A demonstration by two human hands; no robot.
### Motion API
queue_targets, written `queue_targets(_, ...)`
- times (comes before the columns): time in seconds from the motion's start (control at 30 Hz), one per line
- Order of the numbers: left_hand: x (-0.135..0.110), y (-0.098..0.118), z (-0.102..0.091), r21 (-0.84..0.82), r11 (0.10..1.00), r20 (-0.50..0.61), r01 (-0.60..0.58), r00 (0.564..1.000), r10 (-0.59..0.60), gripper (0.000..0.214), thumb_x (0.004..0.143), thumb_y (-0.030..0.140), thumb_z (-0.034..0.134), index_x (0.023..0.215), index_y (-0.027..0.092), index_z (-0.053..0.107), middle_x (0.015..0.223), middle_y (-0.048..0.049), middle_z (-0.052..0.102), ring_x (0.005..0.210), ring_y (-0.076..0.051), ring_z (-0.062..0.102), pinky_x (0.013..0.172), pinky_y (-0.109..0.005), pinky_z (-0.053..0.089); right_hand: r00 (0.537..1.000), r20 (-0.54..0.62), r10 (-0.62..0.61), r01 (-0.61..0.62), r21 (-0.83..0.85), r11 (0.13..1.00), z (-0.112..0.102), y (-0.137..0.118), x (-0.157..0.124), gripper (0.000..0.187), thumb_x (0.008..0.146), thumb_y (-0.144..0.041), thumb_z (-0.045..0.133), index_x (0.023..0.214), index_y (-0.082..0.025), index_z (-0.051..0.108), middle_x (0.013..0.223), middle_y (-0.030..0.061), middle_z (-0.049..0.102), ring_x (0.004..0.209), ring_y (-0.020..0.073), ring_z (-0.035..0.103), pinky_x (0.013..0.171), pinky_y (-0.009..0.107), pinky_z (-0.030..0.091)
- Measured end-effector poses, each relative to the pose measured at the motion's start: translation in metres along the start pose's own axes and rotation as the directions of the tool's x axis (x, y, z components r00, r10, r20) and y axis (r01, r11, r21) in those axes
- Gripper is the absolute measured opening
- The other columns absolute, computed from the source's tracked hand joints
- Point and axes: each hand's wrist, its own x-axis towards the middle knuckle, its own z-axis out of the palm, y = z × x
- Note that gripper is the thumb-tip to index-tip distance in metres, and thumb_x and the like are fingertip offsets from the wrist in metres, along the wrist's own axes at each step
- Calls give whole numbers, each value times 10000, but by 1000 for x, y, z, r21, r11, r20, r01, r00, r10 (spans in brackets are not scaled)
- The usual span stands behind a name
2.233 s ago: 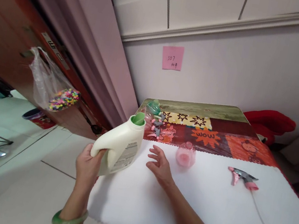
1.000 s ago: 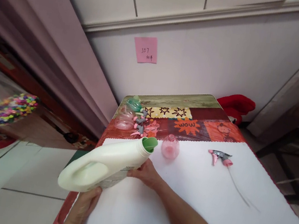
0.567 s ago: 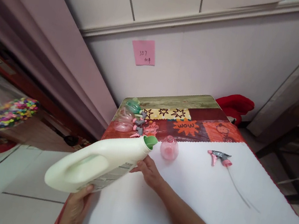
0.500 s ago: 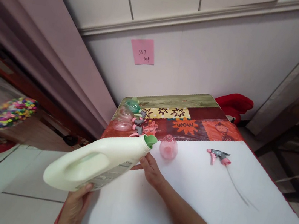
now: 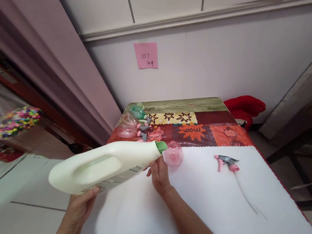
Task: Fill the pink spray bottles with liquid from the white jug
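Observation:
A large pale-green jug (image 5: 131, 149) with a built-in handle and a green spout lies tilted across both hands, its open mouth toward the upper right. My left hand (image 5: 82, 202) grips its underside near the base, thumb on the label. Under the neck, my right hand (image 5: 159, 175) supports the jug with bent fingers, partly hidden behind it. Just beyond the spout stands a clear pink spray bottle (image 5: 174, 154) without its top; whether spout and bottle touch I cannot tell. To the right lies a grey and pink trigger sprayer head (image 5: 227, 163) with a thin tube.
On the table's far left lie a green spray bottle (image 5: 138, 111) and pink spray bottles (image 5: 127, 132) with trigger heads. A white cloth (image 5: 216, 219) covers the near table. Left of it are a bag of colourful pieces (image 5: 19, 122) and a curtain (image 5: 72, 59). A pink note (image 5: 146, 55) sticks to the wall.
The jug has moved slightly right and its spout now sits closer to the pink bottle, overlapping its left edge in view. My right hand has shifted along with it. The view has turned slightly.

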Motion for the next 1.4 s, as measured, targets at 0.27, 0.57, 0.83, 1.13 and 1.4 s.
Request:
queue_targets(0.27,0,10,13,-2,1000,25,-15,1000,15,783,443,259,949,1186,284,703,1198,-21,749,1299,-341,577,1131,-480,450,997,-75,-16,25,116,993,0,11,6,370,985,-502,494,1203,-205,460,777,-14,652,532,132,661,459,236,540)
queue_targets(0.57,7,11,7,21,1000,98,-21,995,19,787,528,207,932,1265,285,668,1280,-34,718,1299,-330,580,1116,-474,464,995,-96,26,-10,162,987,0,8,6,389,986,-545,494,1168,-202,481,698,-28,661,519,142,669,501,258,576)
queue_targets(0.83,8,19,15,48,998,104,-43,994,38,812,513,209,931,1275,292,667,1290,-24,716,1245,-303,621,1059,-392,509,994,-109,28,-10,169,986,-1,9,8,379,993,-550,488,1137,-199,488,662,-29,670,521,143,675,516,255,579)
queue_targets(1.13,-5,36,34,69,996,72,-52,996,47,780,519,191,918,1257,279,681,1237,-28,737,1320,-343,564,1176,-502,397,994,-95,60,-37,225,974,-1,4,9,423,970,-590,506,1144,-206,482,738,-13,686,517,140,681,503,268,602)
queue_targets(1.4,7,31,22,84,994,82,-70,995,63,802,501,188,924,1259,288,680,1244,-31,737,1320,-364,566,1151,-525,434,994,-82,75,-54,238,970,-1,1,11,435,960,-616,510,1126,-216,471,699,-32,671,512,148,684,507,277,614)
